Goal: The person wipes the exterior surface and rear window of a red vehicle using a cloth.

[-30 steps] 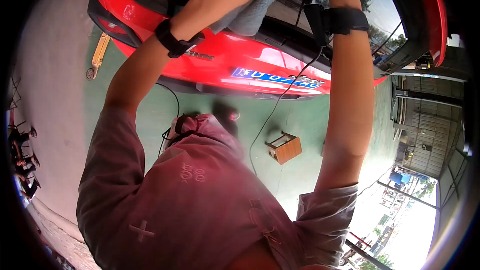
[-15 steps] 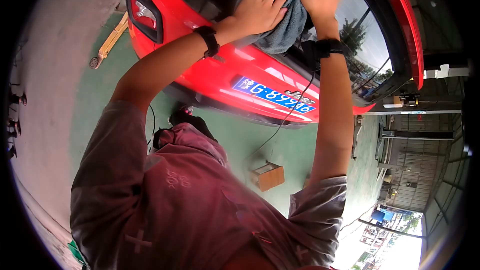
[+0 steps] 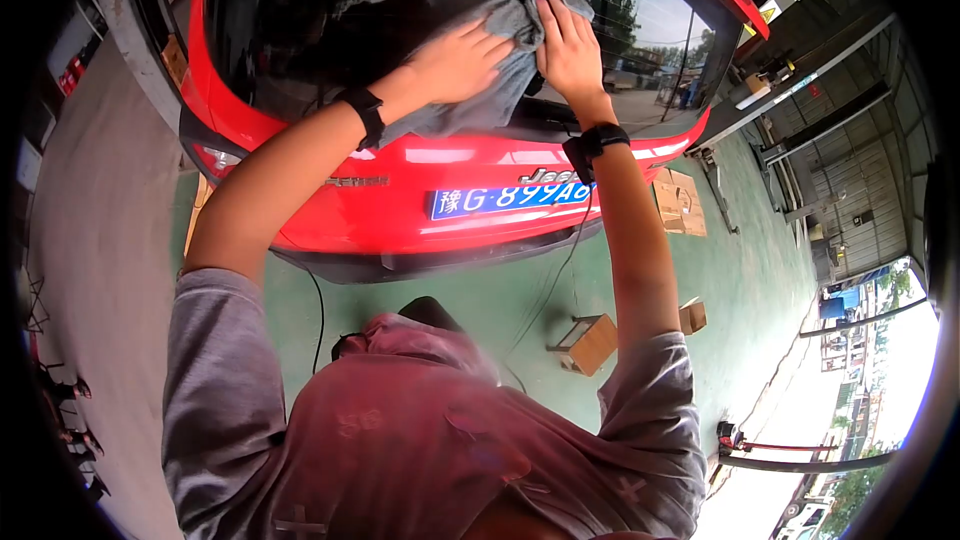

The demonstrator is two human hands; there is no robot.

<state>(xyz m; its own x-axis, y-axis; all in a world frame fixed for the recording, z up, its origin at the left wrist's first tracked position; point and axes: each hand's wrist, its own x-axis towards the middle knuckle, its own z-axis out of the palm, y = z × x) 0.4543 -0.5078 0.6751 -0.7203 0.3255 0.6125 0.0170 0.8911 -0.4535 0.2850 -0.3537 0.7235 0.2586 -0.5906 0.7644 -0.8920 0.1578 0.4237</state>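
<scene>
A grey towel point(image 3: 490, 105) is bunched against the dark rear window point(image 3: 330, 25) of a red car and hangs down to the sill below the glass. My left hand point(image 3: 460, 62) is on its left part, fingers together and bent over the fabric. At the towel's upper right fold, my right hand point(image 3: 572, 52) grips the cloth with its fingers pointing up the glass. Both wrists wear black bands; a small dark box on the right band point(image 3: 590, 148) has a cable running down. The towel hides the glass behind it.
Below the window are the tailgate point(image 3: 400, 165) and a blue number plate point(image 3: 510, 202). A small wooden stool point(image 3: 588, 344) stands on the green floor, with a cardboard box point(image 3: 680, 202) beside the car. Cables hang near my body. Lift posts point(image 3: 830, 140) stand at right.
My view has shifted, so more of the rear window shows. Both hands remain on the towel; the right hand's fingers now press into a fold at its upper right.
</scene>
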